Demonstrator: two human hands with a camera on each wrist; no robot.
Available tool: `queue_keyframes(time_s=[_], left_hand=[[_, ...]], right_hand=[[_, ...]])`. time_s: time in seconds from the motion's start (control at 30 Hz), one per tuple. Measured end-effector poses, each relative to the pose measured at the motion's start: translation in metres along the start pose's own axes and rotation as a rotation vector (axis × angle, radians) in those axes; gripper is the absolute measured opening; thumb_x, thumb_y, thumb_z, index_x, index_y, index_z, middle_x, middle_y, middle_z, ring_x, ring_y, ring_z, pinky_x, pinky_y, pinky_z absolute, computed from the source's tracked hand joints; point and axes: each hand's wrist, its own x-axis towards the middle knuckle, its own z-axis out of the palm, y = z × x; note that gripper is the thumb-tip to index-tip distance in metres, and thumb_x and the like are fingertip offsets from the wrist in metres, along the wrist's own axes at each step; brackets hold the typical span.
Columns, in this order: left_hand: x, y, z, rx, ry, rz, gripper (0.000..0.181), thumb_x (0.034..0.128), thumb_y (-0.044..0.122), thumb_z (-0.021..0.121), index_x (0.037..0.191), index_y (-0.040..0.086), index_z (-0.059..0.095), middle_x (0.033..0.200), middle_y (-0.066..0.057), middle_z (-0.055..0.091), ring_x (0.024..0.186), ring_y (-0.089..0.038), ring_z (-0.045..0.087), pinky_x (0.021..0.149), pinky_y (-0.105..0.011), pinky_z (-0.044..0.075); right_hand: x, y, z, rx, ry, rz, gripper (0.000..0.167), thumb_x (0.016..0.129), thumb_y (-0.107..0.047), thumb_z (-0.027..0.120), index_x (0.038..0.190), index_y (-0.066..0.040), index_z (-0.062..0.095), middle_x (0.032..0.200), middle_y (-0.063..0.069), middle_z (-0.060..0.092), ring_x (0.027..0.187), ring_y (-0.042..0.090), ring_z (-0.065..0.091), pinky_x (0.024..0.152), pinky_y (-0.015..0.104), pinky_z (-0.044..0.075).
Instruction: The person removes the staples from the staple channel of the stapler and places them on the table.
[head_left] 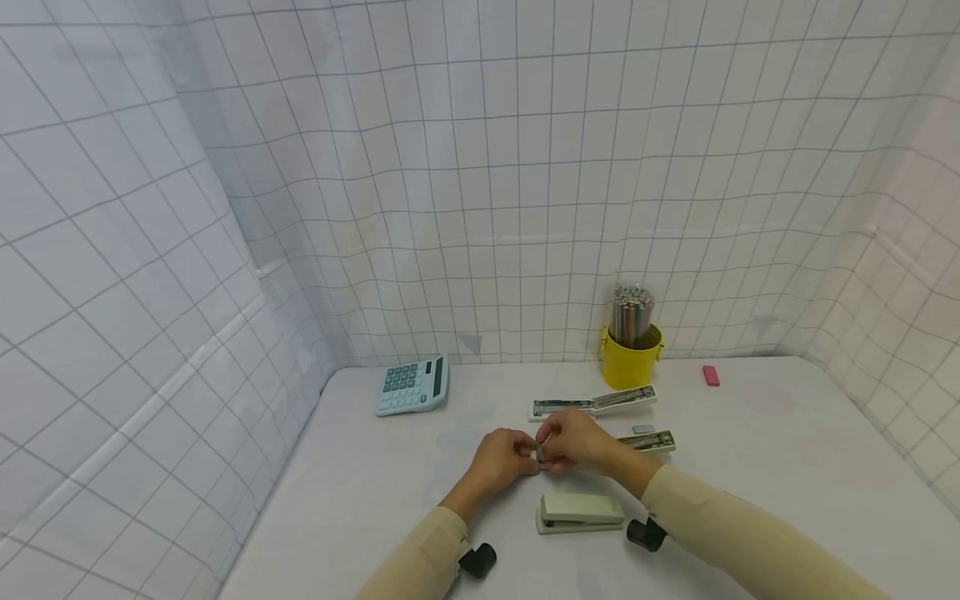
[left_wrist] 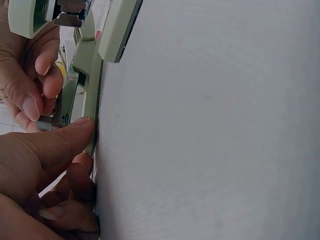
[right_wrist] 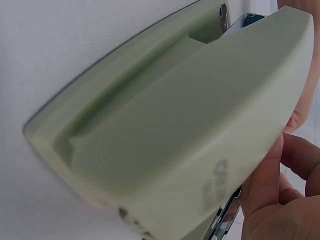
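An opened green stapler point(head_left: 651, 442) lies crosswise, its near part covered by both hands. My left hand point(head_left: 504, 461) point(left_wrist: 45, 170) grips the end of its base point(left_wrist: 89, 107) between thumb and fingers. Curled over the metal staple channel, my right hand point(head_left: 573, 440) point(right_wrist: 280, 200) pinches a small grey staple strip point(left_wrist: 46, 126) at the channel's end. Its fingertips are close to my left thumb. A closed green stapler point(head_left: 579, 511) point(right_wrist: 175, 120) stands nearer the front; it hides part of my right hand's work in the right wrist view.
Behind my hands lies an opened white stapler point(head_left: 624, 400). Another small grey strip point(head_left: 642, 429) sits between the two opened staplers. A yellow bucket point(head_left: 630, 367) of pencils, a pink block point(head_left: 711, 376) and a light blue calculator point(head_left: 411, 386) stand along the back of the white table point(head_left: 360, 500).
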Motion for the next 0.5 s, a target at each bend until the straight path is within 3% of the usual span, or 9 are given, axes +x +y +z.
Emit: queue_keyframes(time_s=[0.3, 0.5], left_hand=[[0.000, 0.001, 0.000, -0.007, -0.001, -0.008, 0.025, 0.0749, 0.008, 0.086, 0.098, 0.007, 0.078, 0.076, 0.005, 0.063, 0.070, -0.008, 0.053, 0.065, -0.027, 0.044], [-0.001, 0.002, -0.002, -0.004, -0.002, -0.008, 0.026, 0.0769, 0.010, 0.087, 0.101, 0.007, 0.078, 0.079, 0.005, 0.063, 0.072, -0.009, 0.054, 0.066, -0.028, 0.046]], right_hand=[[0.000, -0.001, 0.000, -0.145, 0.028, -0.065, 0.013, 0.083, -0.001, 0.074, 0.095, 0.002, 0.069, 0.074, 0.005, 0.066, 0.063, 0.014, 0.065, 0.057, 0.029, 0.057], [-0.020, -0.011, -0.029, -0.131, 0.024, -0.096, 0.021, 0.091, -0.012, 0.073, 0.106, 0.001, 0.067, 0.086, 0.008, 0.068, 0.074, 0.017, 0.066, 0.067, 0.033, 0.058]])
